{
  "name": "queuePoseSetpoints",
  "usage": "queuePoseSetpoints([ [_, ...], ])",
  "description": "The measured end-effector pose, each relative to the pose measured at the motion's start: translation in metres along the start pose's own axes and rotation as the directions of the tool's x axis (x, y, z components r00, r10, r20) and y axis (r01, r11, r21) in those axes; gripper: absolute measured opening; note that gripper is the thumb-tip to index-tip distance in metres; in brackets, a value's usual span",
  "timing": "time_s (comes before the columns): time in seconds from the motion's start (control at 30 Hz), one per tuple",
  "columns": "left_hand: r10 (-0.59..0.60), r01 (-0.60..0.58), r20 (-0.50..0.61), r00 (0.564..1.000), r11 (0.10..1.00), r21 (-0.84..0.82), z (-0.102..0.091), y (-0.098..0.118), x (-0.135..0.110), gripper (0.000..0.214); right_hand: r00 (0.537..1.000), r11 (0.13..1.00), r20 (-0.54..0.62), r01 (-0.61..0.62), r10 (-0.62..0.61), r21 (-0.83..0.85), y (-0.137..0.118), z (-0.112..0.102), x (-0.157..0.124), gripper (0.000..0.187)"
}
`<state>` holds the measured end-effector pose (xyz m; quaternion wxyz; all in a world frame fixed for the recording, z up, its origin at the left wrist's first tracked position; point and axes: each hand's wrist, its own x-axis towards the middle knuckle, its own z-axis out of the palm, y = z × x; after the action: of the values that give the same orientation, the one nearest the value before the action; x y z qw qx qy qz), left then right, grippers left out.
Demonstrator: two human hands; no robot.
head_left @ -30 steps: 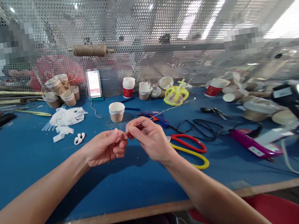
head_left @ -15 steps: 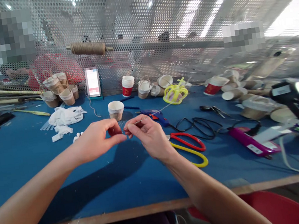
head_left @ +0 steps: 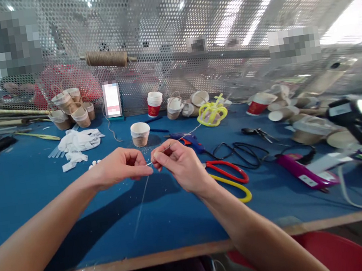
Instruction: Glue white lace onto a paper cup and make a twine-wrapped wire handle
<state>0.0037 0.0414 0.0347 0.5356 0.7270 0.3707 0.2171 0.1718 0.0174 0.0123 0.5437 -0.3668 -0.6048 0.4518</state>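
Note:
My left hand point(head_left: 125, 165) and my right hand point(head_left: 181, 164) meet over the middle of the blue table, fingertips a small gap apart. Both pinch a thin pale string point(head_left: 194, 130); a short bit of it shows between them. From my right hand it runs back to a yellow crown-shaped piece point(head_left: 212, 114). A faint, blurred strand hangs below my left fingertips towards the table's front. Just behind my hands stands a small brown cup with a white rim point(head_left: 140, 135). Scissors point(head_left: 228, 171) with red and yellow handles lie beside my right wrist, their blades hidden.
A blue glue gun point(head_left: 191, 141) with a black cord lies behind my right hand. White cloth scraps point(head_left: 80, 140) are at the left, near several small cups point(head_left: 80, 117). A purple tool point(head_left: 307, 171) lies right. Perforated metal mesh point(head_left: 151, 23) stands behind, with a twine spool point(head_left: 107, 59).
My left fingers have shifted slightly down and left, opening a small gap with the string across it. A loose strand now shows hanging below them. My right hand stays nearly in place.

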Motion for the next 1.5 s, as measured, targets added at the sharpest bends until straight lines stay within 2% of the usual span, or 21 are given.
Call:
queuePoseSetpoints([
  [0.07,0.107,-0.029,-0.184,0.977,0.924,0.381,0.011,0.008,-0.006,0.022,1.0,0.996,-0.019,0.014,-0.016,-0.089,0.0,0.001,-0.001,0.009],
  [0.13,0.265,0.014,-0.291,0.919,0.717,0.697,0.02,0.015,-0.011,0.015,0.999,0.987,-0.033,0.025,-0.031,-0.161,-0.001,0.001,-0.001,0.009],
  [0.2,0.27,0.075,-0.309,0.912,0.63,0.773,0.022,0.018,-0.014,0.013,0.999,0.981,-0.038,0.028,-0.036,-0.194,-0.001,0.002,-0.002,0.009],
  [0.27,0.131,0.04,-0.219,0.967,0.771,0.636,0.015,0.019,-0.014,0.014,0.999,0.986,-0.03,0.03,-0.035,-0.164,-0.001,0.001,-0.001,0.01],
  [0.3,0.081,-0.024,-0.098,0.992,0.877,0.481,0.01,0.018,-0.012,0.017,0.999,0.992,-0.029,0.032,-0.036,-0.121,0.0,0.0,0.0,0.01],
  [0.37,0.08,-0.079,-0.001,0.997,0.985,0.151,-0.002,0.011,-0.007,0.021,0.999,0.999,-0.035,0.035,-0.036,-0.013,0.001,-0.002,0.002,0.012],
  [0.47,0.023,0.038,0.164,0.986,0.933,-0.359,-0.01,-0.006,0.002,0.022,0.999,0.996,-0.026,0.022,-0.019,0.091,0.002,-0.004,0.003,0.014],
  [0.57,0.023,0.156,0.303,0.953,0.817,-0.555,-0.003,-0.02,0.006,0.034,1.0,0.992,0.004,0.011,-0.012,0.126,0.003,-0.004,0.003,0.016],
  [0.63,0.046,0.13,0.285,0.958,0.812,-0.569,0.002,-0.022,0.006,0.033,1.0,0.99,0.012,0.015,-0.017,0.143,0.002,-0.003,0.002,0.015],
  [0.7,0.052,0.049,0.202,0.978,0.884,-0.466,0.007,-0.016,0.004,0.03,1.0,0.991,0.012,0.017,-0.019,0.133,0.003,-0.002,0.002,0.015],
  [0.8,0.092,-0.091,-0.039,0.995,0.995,0.031,0.013,0.0,-0.002,0.024,0.999,0.999,-0.023,0.029,-0.028,0.041,0.004,-0.002,0.001,0.014],
  [0.87,0.205,-0.087,-0.211,0.956,0.881,0.465,0.017,0.01,-0.007,0.016,0.998,0.998,-0.049,0.037,-0.039,-0.041,0.005,-0.001,0.001,0.013],
  [0.93,0.284,-0.029,-0.283,0.916,0.752,0.659,0.019,0.017,-0.011,0.012,0.997,0.996,-0.058,0.039,-0.044,-0.084,0.006,0.0,0.001,0.013],
  [1.0,0.239,-0.049,-0.246,0.939,0.804,0.593,0.016,0.018,-0.011,0.014,0.997,0.998,-0.06,0.035,-0.038,-0.056,0.005,0.0,0.001,0.013],
  [1.1,0.128,-0.124,-0.062,0.99,0.991,0.053,0.007,0.008,-0.005,0.022,0.997,0.997,-0.073,0.024,-0.019,0.079,0.002,0.0,0.002,0.015],
  [1.17,0.102,-0.06,0.096,0.99,0.929,-0.365,0.003,-0.004,0.0,0.026,0.998,0.989,-0.068,0.017,-0.007,0.144,0.001,-0.001,0.003,0.016],
  [1.2,0.087,0.018,0.191,0.978,0.871,-0.491,0.003,-0.011,0.003,0.029,0.998,0.987,-0.061,0.014,-0.005,0.16,0.0,-0.001,0.003,0.016],
  [1.27,0.098,0.089,0.269,0.958,0.792,-0.605,0.004,-0.02,0.007,0.035,0.999,0.986,-0.046,0.01,-0.002,0.166,-0.001,-0.001,0.003,0.017],
  [1.33,0.109,0.076,0.257,0.96,0.784,-0.616,0.007,-0.024,0.008,0.036,0.999,0.988,-0.037,0.005,0.001,0.156,-0.001,-0.001,0.002,0.017],
  [1.4,0.102,0.002,0.178,0.979,0.863,-0.505,0.009,-0.019,0.007,0.033,0.999,0.991,-0.042,0.011,-0.005,0.13,0.0,-0.001,0.001,0.017],
  [1.5,0.12,-0.118,-0.057,0.991,0.992,0.035,0.014,-0.003,0.0,0.028,0.998,0.999,-0.061,0.038,-0.036,0.031,0.002,-0.002,0.001,0.015],
])
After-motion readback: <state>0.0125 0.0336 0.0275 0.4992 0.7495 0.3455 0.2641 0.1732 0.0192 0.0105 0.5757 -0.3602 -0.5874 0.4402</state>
